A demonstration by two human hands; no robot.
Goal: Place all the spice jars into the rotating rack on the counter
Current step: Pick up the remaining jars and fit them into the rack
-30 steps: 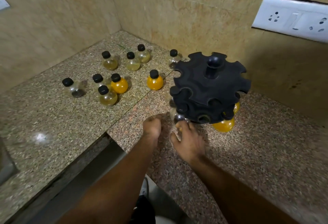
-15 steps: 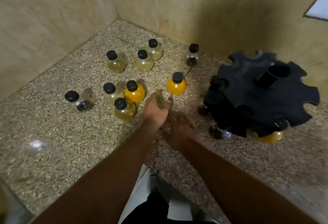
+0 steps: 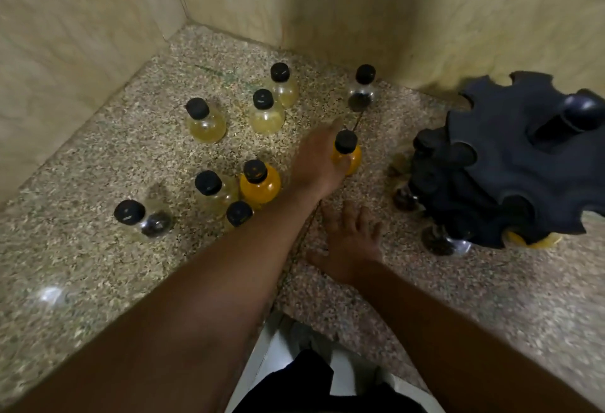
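Several round spice jars with black caps stand on the speckled counter (image 3: 98, 167). My left hand (image 3: 316, 163) reaches forward and curls round the body of an orange jar (image 3: 348, 152), which stands on the counter. My right hand (image 3: 350, 242) lies flat on the counter with fingers spread, holding nothing. At the right stands the black rotating rack (image 3: 507, 167), with dark-filled jars (image 3: 438, 242) and an orange-filled jar (image 3: 533, 241) hanging in its lower tier. A second orange jar (image 3: 260, 181) stands just left of my left forearm.
Pale yellow jars (image 3: 206, 122) (image 3: 266, 114) (image 3: 284, 85) stand toward the corner. Clear jars with dark contents stand at the back (image 3: 363, 90) and front left (image 3: 145, 217). Tiled walls close the back and left. The counter's front edge runs below my arms.
The view has swung left and down. My left hand has moved forward from beside my right hand to the orange jar. My right hand has left the rack and flattened on the counter.
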